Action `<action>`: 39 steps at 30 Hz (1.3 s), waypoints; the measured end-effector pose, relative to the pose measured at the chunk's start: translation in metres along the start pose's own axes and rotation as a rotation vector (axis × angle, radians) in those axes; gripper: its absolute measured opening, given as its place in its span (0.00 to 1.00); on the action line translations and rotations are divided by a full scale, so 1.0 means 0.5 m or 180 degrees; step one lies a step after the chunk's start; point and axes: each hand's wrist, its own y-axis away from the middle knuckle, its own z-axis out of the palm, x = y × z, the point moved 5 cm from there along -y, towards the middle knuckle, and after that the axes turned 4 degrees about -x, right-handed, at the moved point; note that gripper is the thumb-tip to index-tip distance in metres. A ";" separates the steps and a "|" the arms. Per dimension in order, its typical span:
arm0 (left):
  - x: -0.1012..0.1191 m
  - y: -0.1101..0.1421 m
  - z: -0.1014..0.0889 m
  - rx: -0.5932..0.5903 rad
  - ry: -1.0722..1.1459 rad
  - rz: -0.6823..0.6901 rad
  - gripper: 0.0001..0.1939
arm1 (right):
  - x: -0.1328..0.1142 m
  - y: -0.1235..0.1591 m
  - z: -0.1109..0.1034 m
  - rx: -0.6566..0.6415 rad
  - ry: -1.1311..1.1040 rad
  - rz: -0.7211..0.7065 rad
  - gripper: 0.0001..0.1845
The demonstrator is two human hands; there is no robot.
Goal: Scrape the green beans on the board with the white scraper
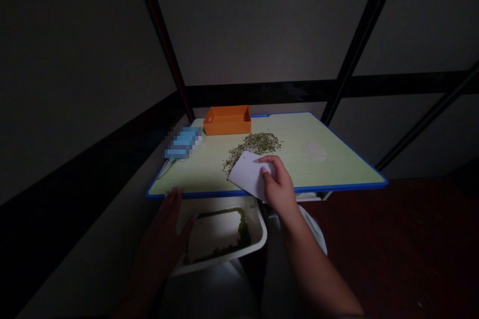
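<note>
My right hand (279,184) grips a white card (245,172) between thumb and fingers. One edge of the card rests by a loose spread of small green and pale bits (262,143) on the light green table (209,169); their exact kind is too small to tell. At the table's blue front edge, my left hand (168,232) is open, thumb apart from the fingers. It is in shadow over the left side of a white tub (262,239), which sits below the table edge. Green bits line the tub's bottom edges.
An orange box (227,126) stands at the table's back left. Left of it lies a blurred blue item (183,142) with a white cord. A thin patch of pale bits (314,150) lies on the right. Dark-framed wall panels rise behind the table.
</note>
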 end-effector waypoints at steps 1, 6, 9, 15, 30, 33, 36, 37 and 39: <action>0.001 0.000 -0.001 -0.0015 -0.0001 -0.0009 0.38 | 0.001 0.000 0.002 -0.0004 0.0008 0.0002 0.11; 0.004 0.001 -0.007 -0.0075 0.0001 -0.0046 0.38 | 0.007 0.000 0.005 -0.0013 0.0082 0.0021 0.11; 0.006 -0.001 -0.006 -0.0103 0.0009 -0.0074 0.39 | 0.008 -0.001 0.004 -0.0021 0.0088 0.0005 0.11; 0.007 -0.002 -0.005 -0.0133 0.0032 -0.0091 0.40 | 0.010 -0.002 -0.004 0.0010 0.0127 -0.0041 0.11; -0.004 0.001 0.003 0.0039 0.0093 0.0107 0.37 | -0.085 0.081 0.023 0.0299 0.1332 -0.1102 0.33; -0.010 0.001 0.008 0.0112 0.0105 0.0122 0.37 | -0.086 0.119 0.075 -0.0101 0.1764 -0.1619 0.34; -0.015 0.000 0.011 0.0122 0.0141 0.0101 0.37 | -0.070 0.144 0.113 -0.0238 0.2030 -0.1780 0.30; -0.016 -0.001 0.012 0.0094 0.0142 0.0090 0.37 | -0.065 0.148 0.122 -0.0234 0.2127 -0.1779 0.29; -0.018 -0.002 0.013 0.0040 0.0132 0.0070 0.37 | -0.060 0.153 0.136 -0.0268 0.2346 -0.1726 0.28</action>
